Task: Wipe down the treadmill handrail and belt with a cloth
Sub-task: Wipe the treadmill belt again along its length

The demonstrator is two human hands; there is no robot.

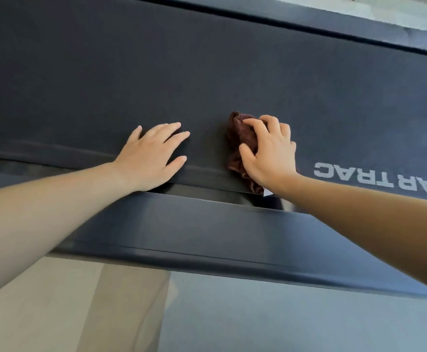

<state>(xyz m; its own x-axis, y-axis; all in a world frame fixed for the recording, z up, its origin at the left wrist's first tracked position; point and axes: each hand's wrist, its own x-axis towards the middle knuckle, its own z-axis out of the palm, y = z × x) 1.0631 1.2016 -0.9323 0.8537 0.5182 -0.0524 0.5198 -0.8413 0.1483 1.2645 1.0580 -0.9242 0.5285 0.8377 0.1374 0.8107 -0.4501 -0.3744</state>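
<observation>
Right now my right hand [268,153] grips a bunched brown cloth [243,146], fingers curled over it, pressing it onto the dark treadmill belt [207,72] near its edge. Just beside it, my left hand [154,153] lies flat on the belt, fingers straight and spread. White lettering [375,176] sits beyond my right wrist.

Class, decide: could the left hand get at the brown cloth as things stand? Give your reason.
Probably yes. The left hand lies flat on the belt beside the cloth, with only bare belt between them, though the right hand grips it.
</observation>
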